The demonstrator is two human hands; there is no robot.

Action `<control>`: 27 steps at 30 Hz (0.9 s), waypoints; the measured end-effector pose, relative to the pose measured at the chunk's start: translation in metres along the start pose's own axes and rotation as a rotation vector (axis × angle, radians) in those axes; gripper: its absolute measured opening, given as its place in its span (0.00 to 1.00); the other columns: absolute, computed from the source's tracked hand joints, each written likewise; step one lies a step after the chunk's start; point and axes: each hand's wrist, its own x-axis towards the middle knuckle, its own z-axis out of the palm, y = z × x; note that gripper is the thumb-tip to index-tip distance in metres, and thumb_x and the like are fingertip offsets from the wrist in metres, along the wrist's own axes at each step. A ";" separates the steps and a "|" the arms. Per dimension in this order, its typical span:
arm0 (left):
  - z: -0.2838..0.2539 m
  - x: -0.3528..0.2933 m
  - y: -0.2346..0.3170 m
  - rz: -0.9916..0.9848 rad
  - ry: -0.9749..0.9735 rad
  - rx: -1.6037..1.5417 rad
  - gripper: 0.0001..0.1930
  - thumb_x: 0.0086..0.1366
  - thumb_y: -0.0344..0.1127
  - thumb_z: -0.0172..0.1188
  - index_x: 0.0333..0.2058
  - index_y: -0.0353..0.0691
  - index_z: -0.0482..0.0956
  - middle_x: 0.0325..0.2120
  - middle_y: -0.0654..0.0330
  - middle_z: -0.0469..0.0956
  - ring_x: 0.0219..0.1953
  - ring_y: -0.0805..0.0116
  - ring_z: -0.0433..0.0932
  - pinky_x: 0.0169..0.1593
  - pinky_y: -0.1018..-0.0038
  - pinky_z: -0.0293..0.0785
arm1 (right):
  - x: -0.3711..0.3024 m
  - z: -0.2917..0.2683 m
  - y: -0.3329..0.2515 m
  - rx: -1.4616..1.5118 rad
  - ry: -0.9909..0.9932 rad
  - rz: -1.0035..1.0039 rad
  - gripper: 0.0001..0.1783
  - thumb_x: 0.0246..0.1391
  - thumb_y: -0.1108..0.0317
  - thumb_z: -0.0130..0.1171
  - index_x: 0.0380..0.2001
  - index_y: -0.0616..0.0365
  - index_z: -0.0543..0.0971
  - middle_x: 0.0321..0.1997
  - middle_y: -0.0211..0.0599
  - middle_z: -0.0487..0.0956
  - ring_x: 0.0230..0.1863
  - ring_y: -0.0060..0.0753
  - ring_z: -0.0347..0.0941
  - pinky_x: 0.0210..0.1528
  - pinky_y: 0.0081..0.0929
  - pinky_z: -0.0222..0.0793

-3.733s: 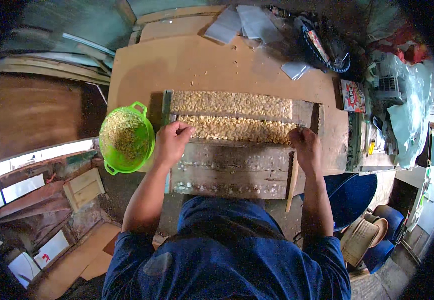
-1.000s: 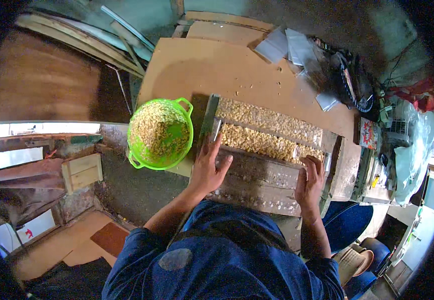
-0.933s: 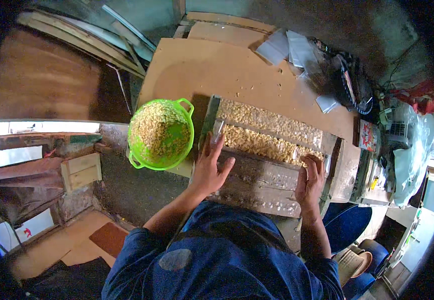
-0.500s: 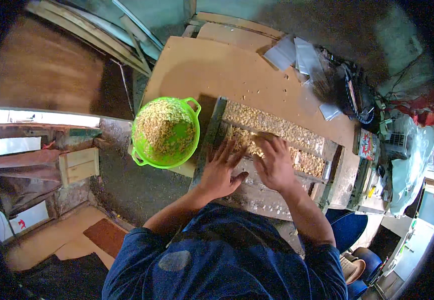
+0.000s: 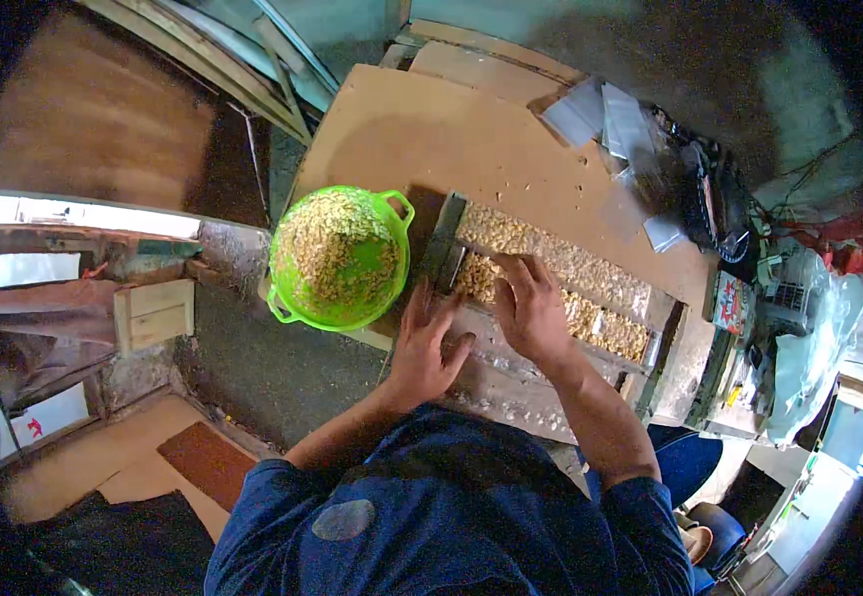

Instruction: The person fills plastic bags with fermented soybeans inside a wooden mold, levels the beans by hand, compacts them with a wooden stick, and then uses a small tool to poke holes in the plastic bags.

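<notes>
A wooden frame [image 5: 443, 238] lies slanted on the table, with two long rows of pale split beans in it. The far row [image 5: 555, 253] looks covered with clear plastic film; the near row [image 5: 605, 328] lies under my right hand [image 5: 534, 316]. That hand rests its spread, slightly bent fingertips on the near row's left part and grips nothing. At the frame's near left corner is my left hand [image 5: 429, 350], fingers apart and holding nothing. To its left, a bright green colander [image 5: 360, 316] with two handles contains a heap of the same beans [image 5: 327, 238].
Brown board [image 5: 421, 124] covers the table. Flat clear plastic bags [image 5: 578, 111] and a black bag [image 5: 714, 199] lie at its far right. A small printed box [image 5: 732, 303] stands beyond the frame's right end. Left of the table is dark floor [image 5: 252, 343].
My left hand has moved back toward me and left, off the near row onto the frame's edge. My right hand stays on the beans with its fingers shifted slightly left. The view has turned a little.
</notes>
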 end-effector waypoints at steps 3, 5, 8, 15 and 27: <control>0.000 -0.001 -0.004 -0.094 -0.049 -0.025 0.35 0.65 0.44 0.60 0.68 0.43 0.61 0.64 0.33 0.59 0.65 0.28 0.58 0.67 0.44 0.55 | -0.015 0.001 0.002 -0.058 -0.039 -0.001 0.20 0.55 0.70 0.59 0.52 0.59 0.75 0.45 0.49 0.77 0.47 0.55 0.74 0.48 0.48 0.72; -0.002 0.001 -0.005 -0.130 -0.080 -0.041 0.36 0.65 0.45 0.60 0.68 0.42 0.60 0.63 0.31 0.61 0.63 0.28 0.61 0.66 0.45 0.57 | -0.028 0.003 -0.001 -0.147 -0.052 -0.139 0.17 0.53 0.71 0.59 0.48 0.59 0.77 0.44 0.47 0.78 0.45 0.53 0.75 0.47 0.48 0.73; -0.005 0.008 -0.008 -0.083 -0.073 -0.111 0.36 0.66 0.47 0.59 0.69 0.41 0.59 0.63 0.29 0.60 0.62 0.28 0.63 0.66 0.46 0.58 | -0.043 0.006 -0.005 -0.046 -0.157 -0.052 0.16 0.52 0.71 0.60 0.45 0.59 0.78 0.42 0.45 0.78 0.45 0.52 0.75 0.47 0.48 0.73; -0.005 0.024 -0.007 -0.040 -0.068 -0.105 0.35 0.66 0.43 0.58 0.69 0.40 0.59 0.68 0.41 0.59 0.68 0.36 0.58 0.71 0.53 0.53 | -0.059 0.008 -0.006 -0.012 -0.095 -0.009 0.15 0.51 0.73 0.60 0.45 0.59 0.79 0.43 0.45 0.79 0.45 0.51 0.76 0.49 0.45 0.73; 0.006 0.019 0.001 0.124 -0.188 0.233 0.37 0.63 0.50 0.61 0.65 0.36 0.64 0.68 0.47 0.61 0.70 0.49 0.59 0.66 0.39 0.46 | -0.041 -0.012 -0.003 -0.065 -0.038 0.020 0.16 0.53 0.75 0.58 0.47 0.61 0.77 0.47 0.46 0.78 0.48 0.52 0.74 0.51 0.46 0.70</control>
